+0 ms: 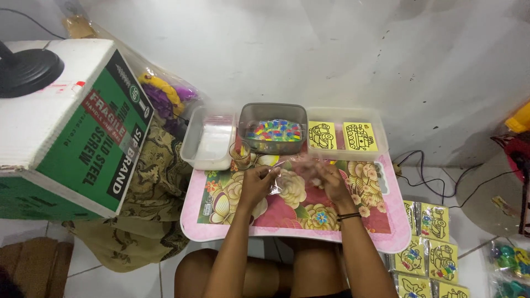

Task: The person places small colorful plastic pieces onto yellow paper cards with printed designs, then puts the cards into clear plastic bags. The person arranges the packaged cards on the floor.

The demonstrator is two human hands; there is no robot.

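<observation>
Far left there's a big green and white cardboard box [66, 132] with a black round lamp base [27, 70] sitting on top, and a brown patterned cloth [157, 182] bunched up beside it. Behind the cloth is a clear bag of purple and yellow stuff [163, 94], can't tell what exactly.

Then comes the little pink tray table [221, 229] with a flower print, sitting over the person's lap. Along its back edge, left to right: a clear tub holding flat clear bags [208, 138], a small clear cup [240, 154], a grey tub of tiny multicoloured pieces [273, 128], and another clear tub with two yellow cards [342, 136] printed with black line drawings.

Over the middle of the table both hands are on a small clear plastic bag [287, 175]. The left hand [255, 185] pinches its left edge between the fingertips. The right hand [330, 179], black band on the wrist, is curled around the bag's right side, but it's blurry so I can't tell the exact grip.

On the floor to the right lie rows of bagged yellow picture cards [433, 243], black cables [425, 165] run behind them, and at the far right are bags of colourful bits [508, 259].
</observation>
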